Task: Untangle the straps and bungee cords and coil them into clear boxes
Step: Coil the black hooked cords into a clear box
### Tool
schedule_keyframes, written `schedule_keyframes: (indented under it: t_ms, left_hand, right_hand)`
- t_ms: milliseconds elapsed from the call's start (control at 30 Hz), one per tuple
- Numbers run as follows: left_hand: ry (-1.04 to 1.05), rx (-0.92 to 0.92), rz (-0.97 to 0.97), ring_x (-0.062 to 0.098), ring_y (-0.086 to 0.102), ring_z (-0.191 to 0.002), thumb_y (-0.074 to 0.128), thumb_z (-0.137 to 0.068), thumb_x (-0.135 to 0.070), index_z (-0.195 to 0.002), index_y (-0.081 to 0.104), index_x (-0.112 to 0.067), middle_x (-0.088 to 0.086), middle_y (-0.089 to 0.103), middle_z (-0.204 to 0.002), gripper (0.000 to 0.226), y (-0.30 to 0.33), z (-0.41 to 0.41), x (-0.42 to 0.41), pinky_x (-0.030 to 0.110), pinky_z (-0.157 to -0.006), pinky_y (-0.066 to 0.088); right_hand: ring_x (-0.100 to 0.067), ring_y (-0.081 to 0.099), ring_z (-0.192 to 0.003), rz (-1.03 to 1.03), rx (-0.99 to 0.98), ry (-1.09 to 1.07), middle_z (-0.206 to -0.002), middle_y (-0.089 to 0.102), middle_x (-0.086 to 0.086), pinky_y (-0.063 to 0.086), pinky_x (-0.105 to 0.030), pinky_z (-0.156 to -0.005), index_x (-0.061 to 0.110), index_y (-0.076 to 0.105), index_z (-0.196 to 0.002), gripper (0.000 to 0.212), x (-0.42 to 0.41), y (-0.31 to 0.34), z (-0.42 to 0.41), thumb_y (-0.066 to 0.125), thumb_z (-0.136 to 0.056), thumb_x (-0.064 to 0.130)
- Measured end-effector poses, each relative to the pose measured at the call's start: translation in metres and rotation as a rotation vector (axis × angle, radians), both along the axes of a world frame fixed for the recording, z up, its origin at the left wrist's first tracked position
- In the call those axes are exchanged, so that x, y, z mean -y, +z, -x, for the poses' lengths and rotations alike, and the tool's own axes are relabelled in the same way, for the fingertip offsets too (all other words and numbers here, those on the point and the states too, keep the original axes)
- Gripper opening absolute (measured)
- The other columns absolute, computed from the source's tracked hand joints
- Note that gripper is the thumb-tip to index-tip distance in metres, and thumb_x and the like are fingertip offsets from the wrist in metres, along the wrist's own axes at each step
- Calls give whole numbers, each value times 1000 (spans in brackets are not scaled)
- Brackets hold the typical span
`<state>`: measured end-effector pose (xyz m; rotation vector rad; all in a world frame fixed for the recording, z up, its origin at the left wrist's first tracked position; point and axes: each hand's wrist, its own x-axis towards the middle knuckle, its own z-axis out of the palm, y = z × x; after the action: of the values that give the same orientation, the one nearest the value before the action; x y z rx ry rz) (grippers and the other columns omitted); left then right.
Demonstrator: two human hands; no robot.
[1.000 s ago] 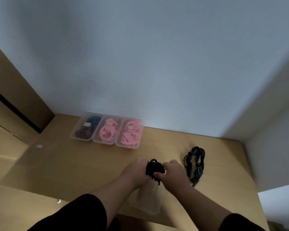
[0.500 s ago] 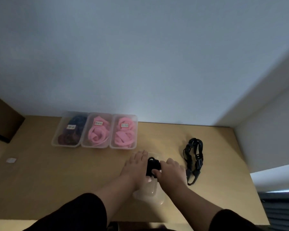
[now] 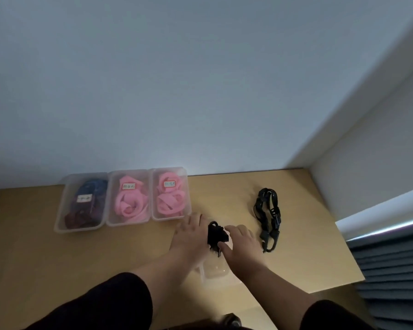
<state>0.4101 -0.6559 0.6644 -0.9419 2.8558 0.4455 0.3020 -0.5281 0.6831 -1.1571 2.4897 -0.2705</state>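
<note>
Two hands are held over a clear box (image 3: 215, 270) near the table's (image 3: 34, 253) front edge. A black strap bundle (image 3: 217, 233) is pressed into that box between them: the left hand (image 3: 191, 234) is laid against it with fingers extended, and it is pinched by the right hand (image 3: 242, 244). Another black strap (image 3: 267, 217) is seen lying loose on the table to the right. Three filled boxes (image 3: 126, 198) are lined up against the wall, two with pink straps (image 3: 129, 201), one with dark ones

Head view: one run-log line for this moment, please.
left hand, right hand: pressing black strap bundle into clear box | second black strap: loose on table
</note>
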Motion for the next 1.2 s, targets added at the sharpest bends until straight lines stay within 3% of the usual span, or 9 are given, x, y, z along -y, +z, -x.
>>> schedule_keyframes:
  t_ms: [233,333,433,600,700,800,967,1200]
  left_hand:
    - [-81,-49,-19,24,28,-134,46,-90,-42,-149,27,-17,-1,31,-148,67,24,12,-4,38,-116,24]
    - [-125,-57,-45,23,29,-131,47,-89,-42,-142,37,-19,-2,39,-141,58,36,30,-9,40,-113,28]
    - [-168,-51,-9,21,35,-125,46,-90,-46,-127,49,-22,-3,47,-130,44,46,51,-18,39,-106,33]
    - [-279,37,44,24,43,-119,47,-96,-44,-122,58,-19,1,58,-122,38,48,90,-50,42,-103,36]
    - [-338,153,34,29,48,-111,45,-98,-36,-112,61,-15,7,61,-112,29,45,113,-75,46,-99,35]
    - [-339,304,5,31,48,-113,47,-98,-38,-116,61,-15,10,62,-114,32,34,129,-97,48,-102,32]
    - [-306,450,-26,33,45,-122,54,-96,-39,-130,56,-15,11,57,-127,42,15,149,-120,49,-107,30]
    - [-177,527,-51,34,40,-128,50,-98,-30,-139,49,-15,14,47,-139,44,3,163,-137,50,-110,29]
  right_hand:
    - [-15,51,-125,85,9,-157,-131,56,6,41,-32,-103,27,56,-135,37,-16,17,20,53,-100,39]
    - [-15,50,-127,44,-11,-175,-135,54,6,40,-31,-105,27,56,-136,36,-31,23,48,50,-100,31]
    - [-16,53,-119,10,-24,-159,-123,57,7,43,-31,-97,28,60,-123,30,-45,26,79,47,-97,26]
    - [-15,54,-106,-60,-42,36,-112,57,12,46,-30,-88,34,63,-109,26,-60,20,120,45,-94,23]
    - [-15,54,-111,-73,-48,272,-116,60,12,47,-28,-93,32,66,-116,30,-67,4,135,52,-94,18]
    - [-19,52,-119,-91,-28,417,-127,59,7,46,-33,-98,30,63,-125,36,-79,-10,145,55,-93,16]
    - [-25,52,-114,-75,-73,531,-123,60,1,43,-37,-91,29,60,-127,31,-92,-19,161,52,-98,26]
    - [-21,50,-119,-27,-77,528,-129,60,4,44,-36,-98,29,56,-132,32,-112,-29,178,50,-101,36]
